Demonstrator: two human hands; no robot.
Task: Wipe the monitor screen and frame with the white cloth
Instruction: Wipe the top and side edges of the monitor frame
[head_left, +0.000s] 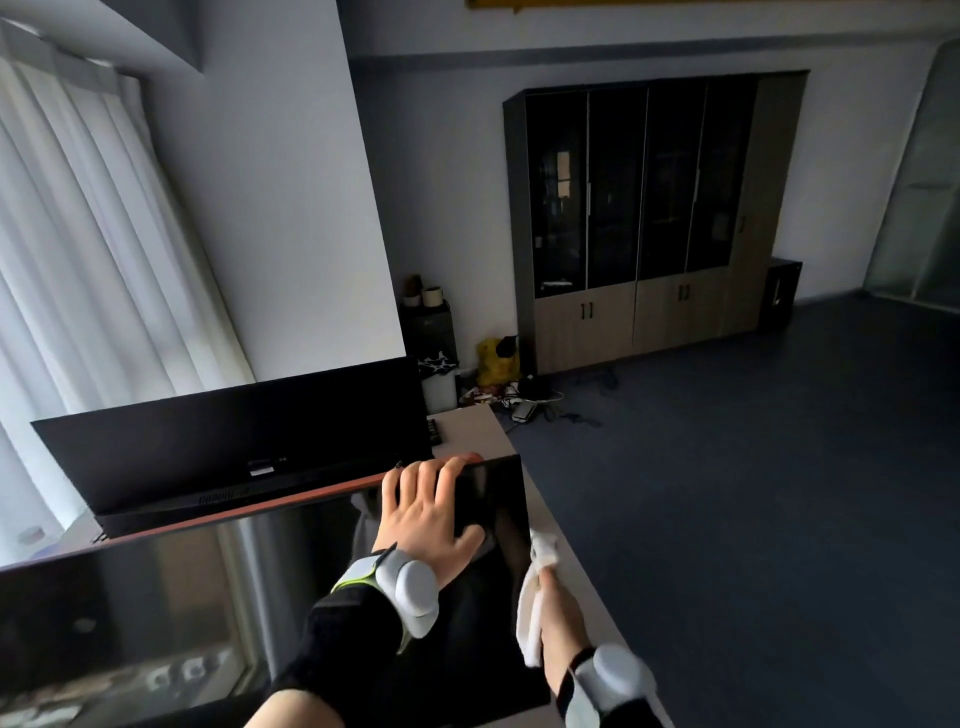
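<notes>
The monitor is standing at the tabletop edge, filling the view from 6 to 9 o'clock. The left hand is lying on its top right corner, fingers hooked over the rim. The right hand is pinching the cloth against the right frame edge at 5 o'clock. The cloth looks soft and light. The glossy screen is likely fragile, so bracing by the stiff frame seems wise.
</notes>
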